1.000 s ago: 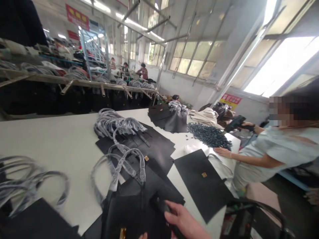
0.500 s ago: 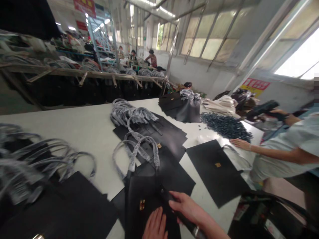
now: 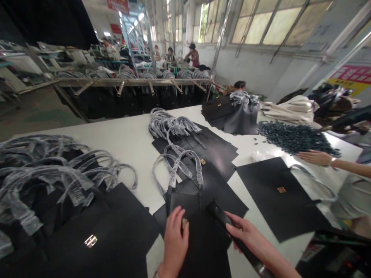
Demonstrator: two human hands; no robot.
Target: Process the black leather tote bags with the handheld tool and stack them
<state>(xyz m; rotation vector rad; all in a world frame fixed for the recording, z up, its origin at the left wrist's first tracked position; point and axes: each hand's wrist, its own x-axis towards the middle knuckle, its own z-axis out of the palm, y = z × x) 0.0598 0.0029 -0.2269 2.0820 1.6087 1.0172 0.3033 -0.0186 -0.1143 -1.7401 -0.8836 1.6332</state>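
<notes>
A black handbag (image 3: 199, 243) lies in front of me, its handles (image 3: 185, 164) wrapped in clear plastic. My left hand (image 3: 176, 235) rests on the bag's upper part, fingers extended and apart, partly covering its gold clasp (image 3: 184, 222). Closed around a long black handheld tool (image 3: 249, 253) with a silver band is my right hand (image 3: 243, 231). The tool's dark tip hovers over or touches the bag's right side; I cannot tell which. What kind of tool it is does not show clearly.
More black bags with wrapped handles pile up at the left (image 3: 116, 220) and behind mine (image 3: 214, 154). At right lies another bag (image 3: 275, 200), near a co-worker's hand (image 3: 315, 157) and a heap of small dark pieces (image 3: 292, 137). A metal rack (image 3: 136, 82) stands beyond the white table (image 3: 116, 129).
My left hand has moved up the bag, over the clasp. The tool in my right hand has shifted away from the clasp, toward the bag's right edge. The view has turned left.
</notes>
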